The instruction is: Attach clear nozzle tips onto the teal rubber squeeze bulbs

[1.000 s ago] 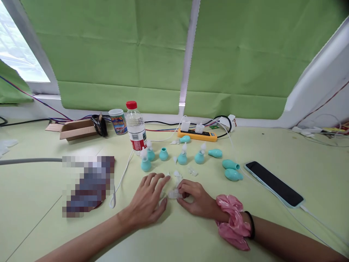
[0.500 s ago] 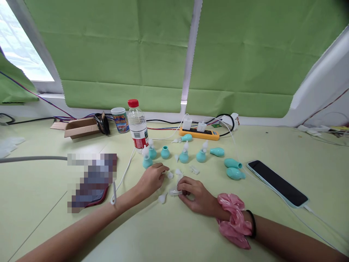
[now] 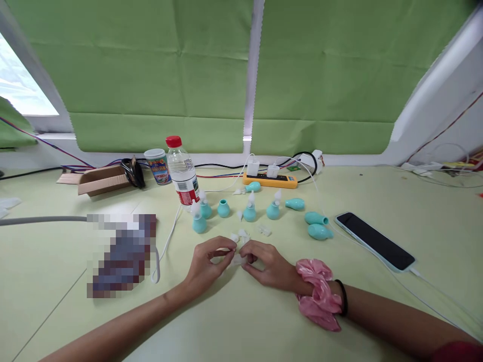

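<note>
My left hand (image 3: 212, 259) is closed in a pinch just left of my right hand; whatever its fingertips hold is too small to make out. A clear plastic tube piece (image 3: 237, 260) is in the fingers of my right hand (image 3: 267, 262), low over the table. Just beyond the fingertips lie a small white soft tip (image 3: 234, 237) and another clear plastic piece (image 3: 264, 230). Farther back stand several teal squeeze bulbs (image 3: 249, 213) with translucent tips, and one bare teal bulb (image 3: 223, 208). To the right, teal bulbs (image 3: 319, 232) lie on their sides.
Behind the bulbs are a water bottle (image 3: 183, 173) with a red cap, a printed canister (image 3: 158, 167), and an orange power strip (image 3: 270, 180). An open cardboard box (image 3: 101, 181) sits back left. A phone (image 3: 375, 241) with a white cable lies right. A blurred object (image 3: 126, 259) lies left.
My left hand has moved right and nearer me, its fingertips now close to my right hand's. My right hand still holds the clear piece. The whole view has shifted slightly.
</note>
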Motion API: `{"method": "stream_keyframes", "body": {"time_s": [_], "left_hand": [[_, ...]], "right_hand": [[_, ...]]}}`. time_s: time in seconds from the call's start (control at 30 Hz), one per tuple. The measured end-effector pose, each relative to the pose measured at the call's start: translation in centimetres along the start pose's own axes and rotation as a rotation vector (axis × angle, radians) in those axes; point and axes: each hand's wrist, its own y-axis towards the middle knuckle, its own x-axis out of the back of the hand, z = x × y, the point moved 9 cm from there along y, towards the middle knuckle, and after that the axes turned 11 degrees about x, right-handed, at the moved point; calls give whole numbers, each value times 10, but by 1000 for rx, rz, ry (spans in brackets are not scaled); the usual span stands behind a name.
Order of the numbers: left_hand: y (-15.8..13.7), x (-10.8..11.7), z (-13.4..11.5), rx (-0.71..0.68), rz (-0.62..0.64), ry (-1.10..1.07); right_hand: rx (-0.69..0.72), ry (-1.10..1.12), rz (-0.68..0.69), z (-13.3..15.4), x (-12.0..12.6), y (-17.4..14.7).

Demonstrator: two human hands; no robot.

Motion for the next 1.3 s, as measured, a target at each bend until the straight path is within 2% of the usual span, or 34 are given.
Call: {"method": "stream_keyframes", "body": {"time_s": [0.1, 0.33, 0.7, 1.13, 1.3], "left_hand": [[0, 0, 9, 92, 0, -58], [-1, -3, 4, 44, 37, -67], [-2, -2, 19, 191, 26, -168], [-1, -2, 15, 121, 19, -57], [-3, -1, 4, 20, -4, 19]], "right_hand": [[-6, -9, -15, 0, 2, 1], [-18, 15, -34, -3, 2, 0], [-38, -1, -55, -6, 3, -1], [-45, 13, -51, -5, 3, 0], [-44, 10, -55, -6, 2, -2]]}}
